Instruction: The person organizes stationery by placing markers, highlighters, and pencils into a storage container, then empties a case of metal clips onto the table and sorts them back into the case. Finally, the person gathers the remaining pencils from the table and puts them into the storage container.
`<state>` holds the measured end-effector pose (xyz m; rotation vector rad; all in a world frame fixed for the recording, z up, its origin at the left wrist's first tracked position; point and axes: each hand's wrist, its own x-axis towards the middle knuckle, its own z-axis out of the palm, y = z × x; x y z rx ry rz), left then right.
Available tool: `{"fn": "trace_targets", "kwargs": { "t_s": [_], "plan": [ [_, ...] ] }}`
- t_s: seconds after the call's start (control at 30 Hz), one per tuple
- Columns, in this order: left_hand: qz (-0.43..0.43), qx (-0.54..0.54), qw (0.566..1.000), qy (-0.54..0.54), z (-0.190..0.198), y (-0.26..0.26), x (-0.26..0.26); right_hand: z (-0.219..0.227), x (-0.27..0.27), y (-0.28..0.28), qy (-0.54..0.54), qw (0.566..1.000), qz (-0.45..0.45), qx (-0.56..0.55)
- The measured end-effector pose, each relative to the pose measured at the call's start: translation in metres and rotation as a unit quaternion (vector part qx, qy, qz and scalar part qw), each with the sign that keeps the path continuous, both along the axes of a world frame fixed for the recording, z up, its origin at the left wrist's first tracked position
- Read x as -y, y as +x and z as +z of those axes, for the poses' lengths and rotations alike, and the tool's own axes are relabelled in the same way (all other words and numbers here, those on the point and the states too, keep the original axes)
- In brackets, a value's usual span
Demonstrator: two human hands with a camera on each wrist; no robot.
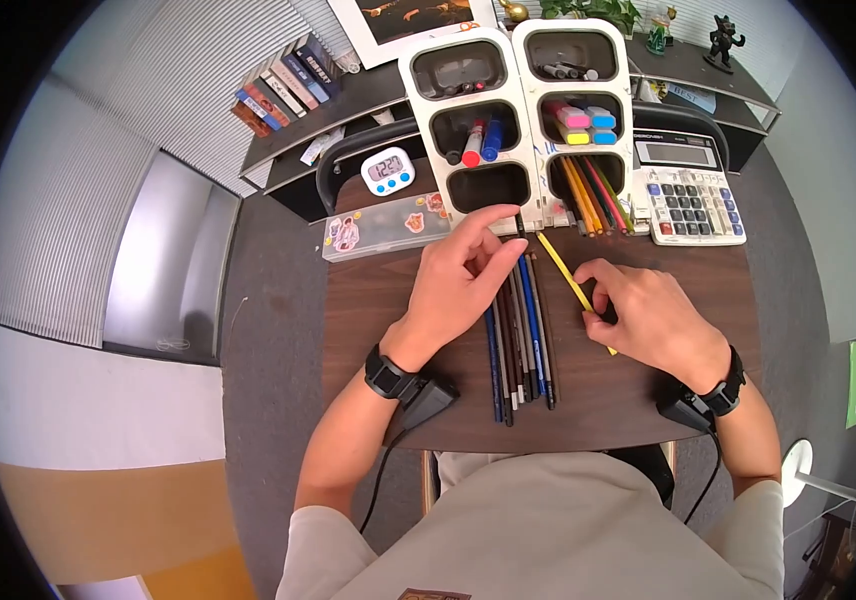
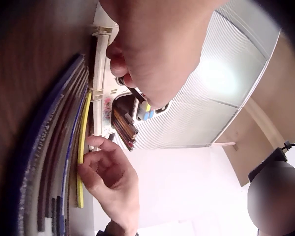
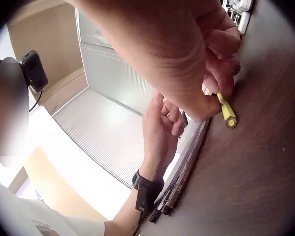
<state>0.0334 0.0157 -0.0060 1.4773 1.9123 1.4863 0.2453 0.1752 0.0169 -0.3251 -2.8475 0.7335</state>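
My left hand (image 1: 453, 285) pinches a short-looking dark pencil (image 1: 521, 225) between thumb and forefinger, just in front of the organizer's empty lower-left compartment (image 1: 488, 186). In the left wrist view the dark pencil (image 2: 135, 93) shows partly beyond the fingers. My right hand (image 1: 653, 315) grips a yellow pencil (image 1: 560, 262), which slants along the tabletop; its near end (image 3: 230, 121) pokes out past the thumb in the right wrist view. Between the hands, several blue, grey, brown and black pencils (image 1: 528, 330) lie side by side. Coloured pencils (image 1: 593, 195) stand in the lower-right compartment.
The white organizer (image 1: 523, 95) also holds markers (image 1: 478, 142) and highlighters (image 1: 588, 125). A calculator (image 1: 693, 190) stands right of it; a timer (image 1: 388, 172) and a clear stickered case (image 1: 388, 230) are at left. The wooden table's (image 1: 368, 330) front edge is by the person's body.
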Motion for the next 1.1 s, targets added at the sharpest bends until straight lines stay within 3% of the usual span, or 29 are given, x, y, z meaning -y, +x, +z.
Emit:
{"fn": "trace_targets", "kwargs": {
  "t_s": [0.43, 0.6, 0.73, 0.9, 1.03, 1.1],
  "plan": [
    [0.021, -0.081, 0.996, 0.021, 0.005, 0.002, 0.002, 0.005, 0.001, 0.007, 0.078, 0.993, -0.073, 0.05],
    [0.037, -0.13, 0.99, 0.049, 0.005, 0.001, 0.007, 0.012, 0.004, 0.001, -0.028, 0.998, -0.04, 0.041],
    [-0.024, -0.243, 0.964, 0.101, 0.003, -0.007, 0.007, 0.019, 0.006, 0.002, -0.099, 0.994, -0.009, 0.041],
    [-0.072, -0.316, 0.935, 0.141, -0.001, -0.012, 0.006, 0.032, 0.011, -0.003, -0.282, 0.954, 0.006, 0.095],
    [-0.032, -0.312, 0.931, 0.188, 0.005, -0.01, 0.004, 0.027, 0.01, -0.003, -0.311, 0.946, 0.021, 0.084],
    [-0.008, -0.3, 0.94, 0.163, 0.004, -0.011, 0.007, 0.022, 0.011, -0.002, -0.427, 0.903, 0.011, 0.048]
  ]
}}
